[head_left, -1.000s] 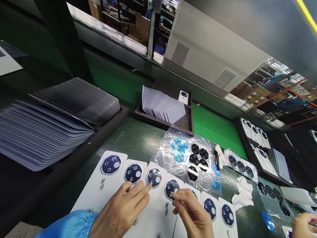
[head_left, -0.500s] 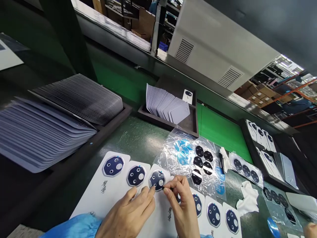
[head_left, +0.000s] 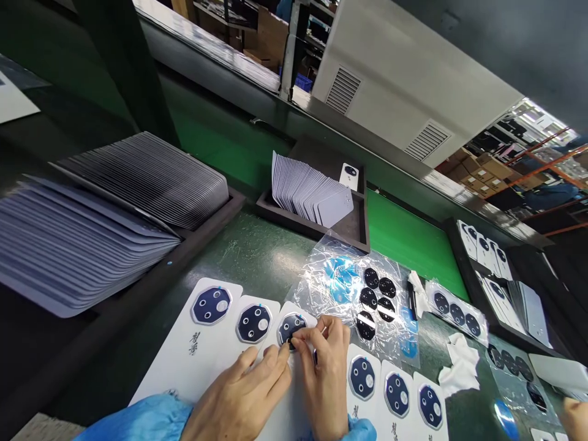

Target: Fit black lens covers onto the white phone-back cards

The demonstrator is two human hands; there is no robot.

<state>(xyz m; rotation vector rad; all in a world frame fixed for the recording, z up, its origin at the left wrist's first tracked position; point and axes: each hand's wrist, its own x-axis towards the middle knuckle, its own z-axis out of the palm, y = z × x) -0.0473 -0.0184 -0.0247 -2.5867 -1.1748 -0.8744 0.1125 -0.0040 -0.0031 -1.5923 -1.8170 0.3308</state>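
A row of white phone back covers (head_left: 209, 343) with dark blue octagonal camera modules lies side by side on the green bench. My left hand (head_left: 243, 392) rests on the third cover, fingers pressed together beside its camera module (head_left: 290, 327). My right hand (head_left: 324, 367) pinches at the lower edge of that same module, thumb and forefinger closed; what they pinch is too small to make out. More covers (head_left: 395, 395) continue to the right of my hands.
A crinkled clear plastic sheet (head_left: 340, 275) holds black lens pieces (head_left: 376, 297) and blue film tabs. Dark trays hold stacked sheets at left (head_left: 92, 226) and back centre (head_left: 312, 196). White wipes (head_left: 459, 364) lie right. Another person's hand (head_left: 574, 416) shows at far right.
My right hand has moved left from the fourth cover's module to the third one and closed into a pinch there. My left hand stayed beside that module. The view shifted slightly.
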